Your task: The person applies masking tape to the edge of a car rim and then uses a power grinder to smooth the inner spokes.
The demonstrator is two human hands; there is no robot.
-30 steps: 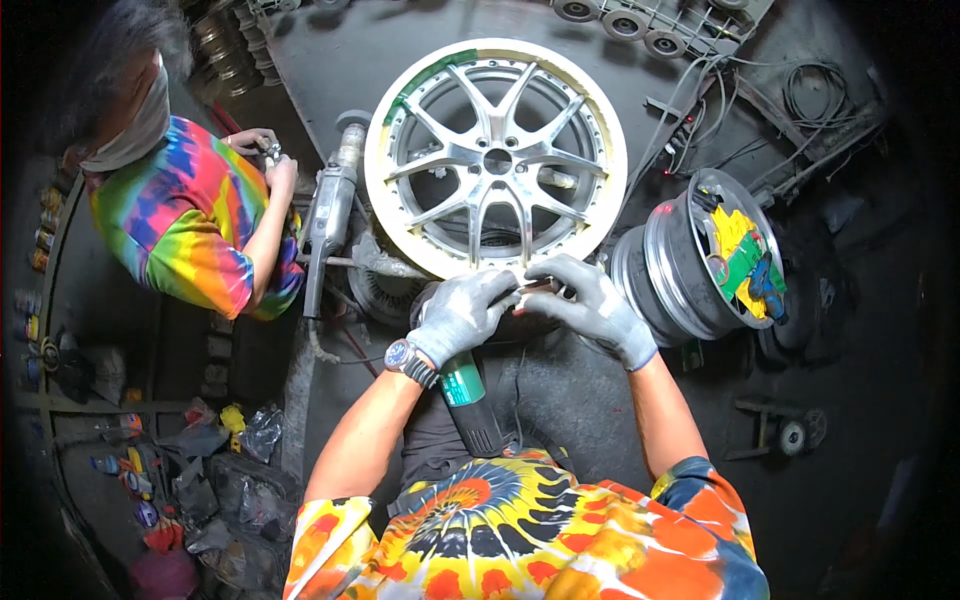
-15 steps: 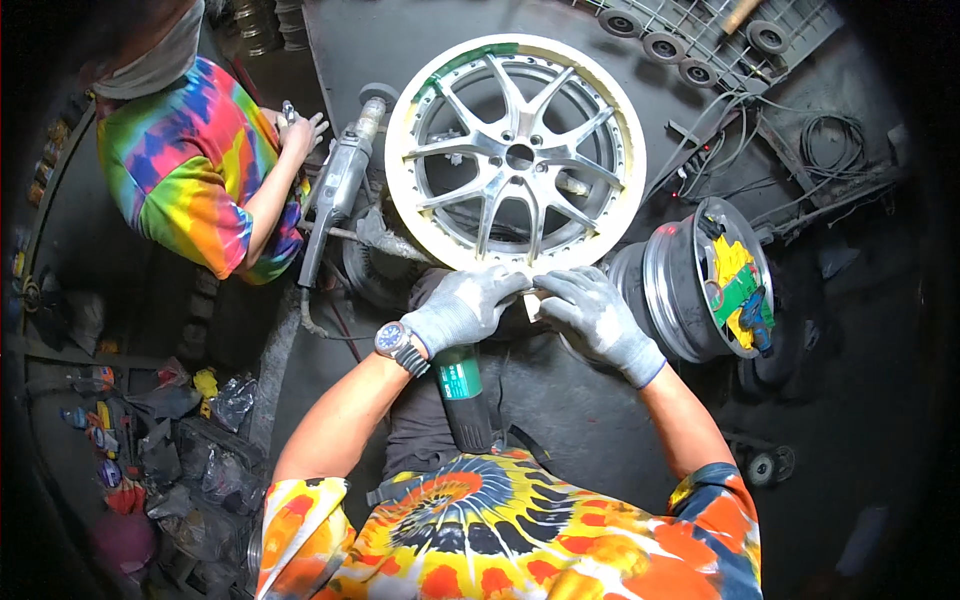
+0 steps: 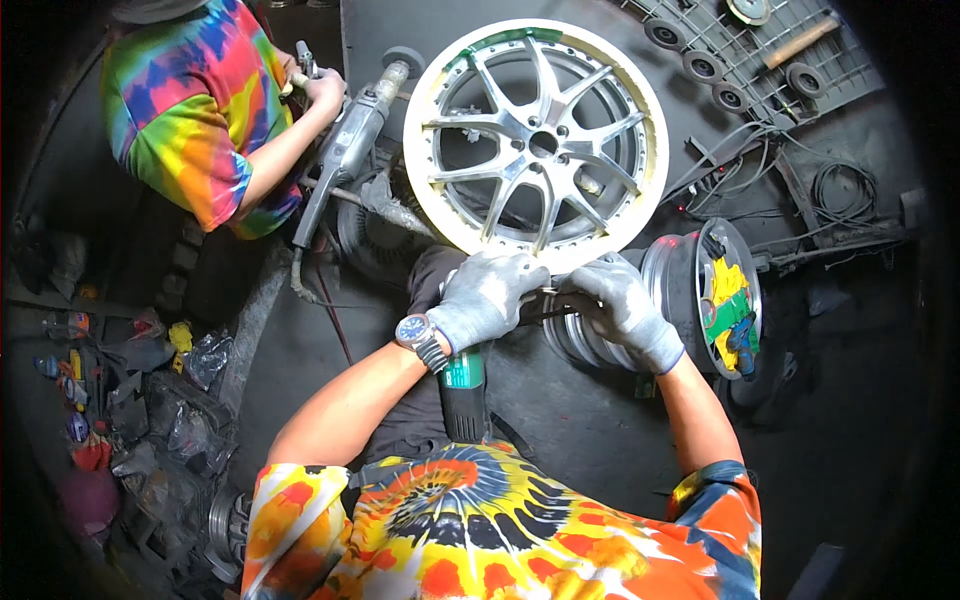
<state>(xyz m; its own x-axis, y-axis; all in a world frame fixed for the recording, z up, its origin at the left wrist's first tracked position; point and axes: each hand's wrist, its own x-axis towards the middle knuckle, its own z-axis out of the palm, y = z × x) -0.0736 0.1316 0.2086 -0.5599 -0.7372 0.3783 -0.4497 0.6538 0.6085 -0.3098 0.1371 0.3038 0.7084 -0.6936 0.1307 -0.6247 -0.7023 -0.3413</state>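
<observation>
A silver multi-spoke car wheel (image 3: 541, 92) faces up in front of me, its rim covered by a cream band with a green stretch at the upper left. Both my hands, in grey gloves, are at the rim's near edge. My left hand (image 3: 488, 300) has its fingers bent and pressed together there, a watch on its wrist. Close by on the right, my right hand (image 3: 622, 312) is closed in a pinch. Whatever lies between the fingertips is too hidden to name. Below my left hand, a green and black power tool (image 3: 464, 400) rests by my leg.
A co-worker in a tie-dye shirt (image 3: 190, 120) stands at left, holding a small tool. Beside the wheel is a grey grinding machine (image 3: 345, 150). At right, another wheel (image 3: 690, 290) holds yellow and green gloves. A wire rack (image 3: 745, 60) carries discs; clutter (image 3: 170, 400) lies lower left.
The view has shifted, so the wheel appears higher and farther right. A pale scrap visible between my hands before is hidden now. The co-worker's hands have moved toward the grinding machine.
</observation>
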